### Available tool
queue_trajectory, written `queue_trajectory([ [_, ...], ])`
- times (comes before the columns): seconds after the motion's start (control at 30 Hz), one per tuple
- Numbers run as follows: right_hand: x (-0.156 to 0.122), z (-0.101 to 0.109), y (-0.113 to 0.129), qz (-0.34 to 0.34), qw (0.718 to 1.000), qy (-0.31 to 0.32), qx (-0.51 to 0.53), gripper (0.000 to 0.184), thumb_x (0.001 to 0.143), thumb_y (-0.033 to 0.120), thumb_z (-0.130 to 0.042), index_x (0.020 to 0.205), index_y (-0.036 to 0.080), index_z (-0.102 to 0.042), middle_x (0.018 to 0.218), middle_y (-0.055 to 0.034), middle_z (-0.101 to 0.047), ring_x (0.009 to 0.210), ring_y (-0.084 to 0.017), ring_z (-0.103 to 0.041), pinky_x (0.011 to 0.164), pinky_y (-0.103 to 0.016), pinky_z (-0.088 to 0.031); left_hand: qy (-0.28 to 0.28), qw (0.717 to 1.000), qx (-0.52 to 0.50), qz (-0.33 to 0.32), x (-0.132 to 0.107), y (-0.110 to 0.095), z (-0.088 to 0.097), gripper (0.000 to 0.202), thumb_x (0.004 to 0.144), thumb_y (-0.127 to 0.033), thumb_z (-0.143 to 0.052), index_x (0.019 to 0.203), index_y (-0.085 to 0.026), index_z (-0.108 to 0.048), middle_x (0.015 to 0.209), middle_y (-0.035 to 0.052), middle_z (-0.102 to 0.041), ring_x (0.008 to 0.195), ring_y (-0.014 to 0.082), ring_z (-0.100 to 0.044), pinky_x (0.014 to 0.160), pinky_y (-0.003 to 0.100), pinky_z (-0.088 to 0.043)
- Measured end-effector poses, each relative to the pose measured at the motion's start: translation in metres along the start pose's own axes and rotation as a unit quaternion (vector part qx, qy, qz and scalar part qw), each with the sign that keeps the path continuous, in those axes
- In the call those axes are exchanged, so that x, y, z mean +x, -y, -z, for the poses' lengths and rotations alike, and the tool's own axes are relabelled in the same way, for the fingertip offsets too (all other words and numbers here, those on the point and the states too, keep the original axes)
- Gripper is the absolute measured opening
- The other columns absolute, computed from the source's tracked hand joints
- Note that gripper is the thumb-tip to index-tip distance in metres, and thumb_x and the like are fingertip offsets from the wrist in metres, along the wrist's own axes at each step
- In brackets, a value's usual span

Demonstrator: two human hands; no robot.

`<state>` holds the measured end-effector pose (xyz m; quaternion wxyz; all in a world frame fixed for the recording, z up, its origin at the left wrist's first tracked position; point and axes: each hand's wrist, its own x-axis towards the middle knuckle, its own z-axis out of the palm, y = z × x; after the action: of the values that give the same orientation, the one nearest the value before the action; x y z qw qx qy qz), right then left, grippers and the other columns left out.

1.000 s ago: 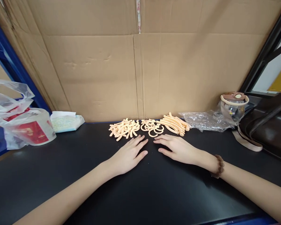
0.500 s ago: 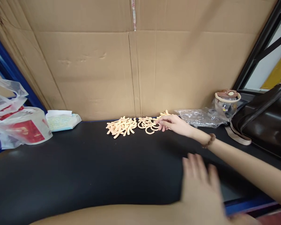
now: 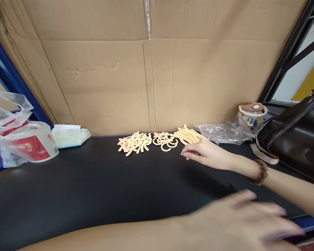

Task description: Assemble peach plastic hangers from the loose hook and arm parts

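My right hand, with a brown bracelet at its wrist, hovers over the black tabletop with fingers curled towards the thumb; whatever is in them, if anything, is hidden. Just behind it lies a pile of long cream strips. Left of that are curved cream pieces, some ring-like, then a heap of shorter cream strips. My left hand crosses low to the right, near the table's front edge, fingers spread and blurred by motion. I see nothing held in it.
On the left stand a plastic bag with a roll and a tissue pack. Clear plastic wrapping, a lidded clear cup and a dark leather bag are on the right. A cardboard wall rises behind the black tabletop.
My right hand has drawn back from the cream pieces towards me, uncovering the long strips. My left hand has swung further right and lower.
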<state>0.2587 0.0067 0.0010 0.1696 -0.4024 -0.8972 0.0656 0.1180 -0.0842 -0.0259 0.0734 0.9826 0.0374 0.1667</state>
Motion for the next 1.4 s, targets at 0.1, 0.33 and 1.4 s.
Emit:
queue_trajectory([
  [0.1,-0.004,-0.012,-0.01,-0.036,0.999,-0.027,0.007,0.038,0.097,0.036,-0.039,0.07,0.018,-0.057,0.065,0.0002,-0.063,0.061,-0.013,-0.055,0.06,-0.025,-0.038,-0.005,0.99,0.043,0.131,-0.053,0.048,0.031,0.041,0.096,-0.021,-0.033,0.134,-0.016,-0.046,0.143,0.0046,-0.046,0.136,0.0177,-0.035,0.116,0.035,-0.025],
  [0.33,0.028,-0.049,0.008,0.012,0.998,-0.052,-0.035,0.017,0.092,0.014,-0.037,0.091,0.019,-0.053,0.088,-0.0042,-0.061,0.079,-0.016,-0.057,0.071,-0.03,-0.045,0.045,0.928,0.053,0.367,-0.12,0.109,0.039,0.059,0.098,-0.049,-0.027,0.145,-0.014,-0.031,0.153,0.0115,-0.027,0.143,0.0253,-0.018,0.115,0.048,-0.021],
  [1.4,0.014,-0.059,0.014,0.047,0.994,0.022,-0.092,0.057,0.097,0.049,-0.033,0.138,0.012,-0.046,0.143,-0.0141,-0.045,0.13,-0.027,-0.043,0.108,-0.044,-0.037,0.075,0.931,0.082,0.349,-0.123,0.108,0.046,0.057,0.098,-0.048,-0.026,0.144,-0.015,-0.034,0.152,0.0102,-0.029,0.141,0.024,-0.025,0.114,0.041,-0.024],
])
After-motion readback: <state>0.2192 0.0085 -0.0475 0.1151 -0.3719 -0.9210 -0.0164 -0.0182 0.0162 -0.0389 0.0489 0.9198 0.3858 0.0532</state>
